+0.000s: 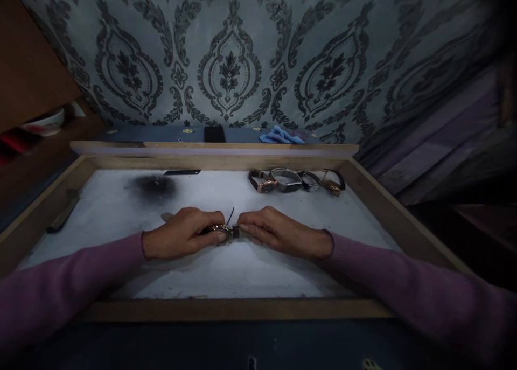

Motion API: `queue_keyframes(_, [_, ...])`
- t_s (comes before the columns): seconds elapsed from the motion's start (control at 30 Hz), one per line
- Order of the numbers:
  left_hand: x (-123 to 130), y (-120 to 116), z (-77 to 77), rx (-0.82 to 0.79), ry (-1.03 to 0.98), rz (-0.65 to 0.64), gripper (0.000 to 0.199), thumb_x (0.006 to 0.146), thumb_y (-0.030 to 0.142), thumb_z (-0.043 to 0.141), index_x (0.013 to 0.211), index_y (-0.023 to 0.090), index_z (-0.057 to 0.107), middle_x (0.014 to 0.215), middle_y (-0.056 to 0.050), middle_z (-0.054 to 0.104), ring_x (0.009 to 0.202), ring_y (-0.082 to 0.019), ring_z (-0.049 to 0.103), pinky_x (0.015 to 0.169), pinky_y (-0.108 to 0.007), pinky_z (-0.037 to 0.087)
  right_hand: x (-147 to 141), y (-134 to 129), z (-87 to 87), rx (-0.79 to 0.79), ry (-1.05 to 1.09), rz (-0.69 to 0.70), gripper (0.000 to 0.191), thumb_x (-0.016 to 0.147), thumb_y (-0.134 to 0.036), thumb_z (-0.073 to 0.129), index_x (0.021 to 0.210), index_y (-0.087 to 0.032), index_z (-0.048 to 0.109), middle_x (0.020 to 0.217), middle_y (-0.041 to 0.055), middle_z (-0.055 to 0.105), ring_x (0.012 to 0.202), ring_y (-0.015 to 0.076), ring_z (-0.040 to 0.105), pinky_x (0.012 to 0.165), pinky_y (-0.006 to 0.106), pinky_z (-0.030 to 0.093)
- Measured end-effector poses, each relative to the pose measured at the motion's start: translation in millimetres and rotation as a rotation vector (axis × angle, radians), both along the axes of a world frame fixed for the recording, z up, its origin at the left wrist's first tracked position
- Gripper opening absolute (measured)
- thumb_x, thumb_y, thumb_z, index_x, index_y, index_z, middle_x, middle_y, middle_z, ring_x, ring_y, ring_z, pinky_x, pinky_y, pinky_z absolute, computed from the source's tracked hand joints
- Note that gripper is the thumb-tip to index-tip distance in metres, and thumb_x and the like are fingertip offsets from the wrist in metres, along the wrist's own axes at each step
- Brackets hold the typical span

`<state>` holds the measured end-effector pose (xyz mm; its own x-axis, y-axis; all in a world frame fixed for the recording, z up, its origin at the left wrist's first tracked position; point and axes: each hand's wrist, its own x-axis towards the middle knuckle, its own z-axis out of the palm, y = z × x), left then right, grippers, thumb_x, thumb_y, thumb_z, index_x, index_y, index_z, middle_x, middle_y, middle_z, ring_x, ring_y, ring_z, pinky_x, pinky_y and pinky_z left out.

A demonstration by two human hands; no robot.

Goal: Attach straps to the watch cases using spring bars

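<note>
My left hand (188, 232) is closed around a wristwatch (222, 233) with a shiny, studded round case, its thumb lying over the front. Opposite it, my right hand (270, 229) pinches a short dark piece of watch strap (236, 231) at the right side of the case. Whether strap and case are joined there I cannot tell. A thin dark pin-like strip (230, 215) sticks up between the two hands. Behind the left hand's knuckles, a small grey flat piece (167, 216) shows in part.
The work lies inside a shallow wooden tray (226, 309) with a white bottom. Several watches (286, 180) stand along its back right. A black blade (182, 172) lies at the back, a dark knife-like tool (64, 214) at the left. Beyond the rim is a blue cloth (281, 135).
</note>
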<state>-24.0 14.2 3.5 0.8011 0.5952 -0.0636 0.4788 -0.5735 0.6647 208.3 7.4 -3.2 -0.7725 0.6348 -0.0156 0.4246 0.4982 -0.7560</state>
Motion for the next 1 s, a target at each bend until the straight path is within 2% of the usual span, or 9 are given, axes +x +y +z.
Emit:
queue_keyframes(0.27, [0,0,3.0,-0.005,0.023,-0.004,0.025,0.095,0.034,0.044,0.082,0.016,0.056,0.061,0.005,0.045,0.055,-0.01,0.043,0.053,-0.021,0.028,6,8,7.3,0.073,-0.089,-0.036,0.029,0.097,-0.018,0.039,0.068,-0.016,0.046,0.053,-0.0064,0.038,0.047,0.0064,0.034,0.051,0.021,0.027])
queue_keyframes(0.37, [0,0,3.8,-0.002,0.036,-0.002,0.025,0.095,0.034,0.044,0.081,0.016,0.055,0.062,0.004,0.047,0.056,-0.01,0.043,0.054,-0.022,0.029,9,11,7.9,0.185,-0.183,-0.023,0.027,0.097,-0.017,0.038,0.073,-0.015,0.05,0.057,-0.0038,0.044,0.05,0.0082,0.038,0.053,0.022,0.028])
queue_keyframes(0.5, [1,0,4.7,0.008,0.048,-0.01,0.025,0.095,0.034,0.043,0.08,0.017,0.053,0.061,0.004,0.046,0.056,-0.01,0.043,0.054,-0.022,0.029,11,11,8.7,0.363,-0.296,0.0,0.026,0.098,-0.017,0.038,0.081,-0.013,0.056,0.076,0.004,0.056,0.063,0.0117,0.047,0.059,0.024,0.031])
queue_keyframes(0.73, [2,1,5.8,-0.003,0.078,-0.008,0.027,0.095,0.036,0.043,0.082,0.017,0.056,0.063,0.003,0.048,0.058,-0.011,0.046,0.056,-0.022,0.031,9,8,15.2,0.576,-0.51,-0.055,0.027,0.099,-0.02,0.042,0.079,-0.014,0.06,0.076,0.0038,0.055,0.057,0.011,0.038,0.051,0.027,0.018])
queue_keyframes(1.0, [2,0,6.2,-0.014,0.077,-0.009,0.027,0.094,0.037,0.045,0.082,0.017,0.057,0.062,0.004,0.047,0.057,-0.011,0.045,0.054,-0.022,0.03,11,10,13.3,0.564,-0.482,-0.064,0.023,0.098,-0.019,0.046,0.09,-0.012,0.066,0.082,0.0072,0.062,0.064,0.0131,0.048,0.056,0.028,0.024])
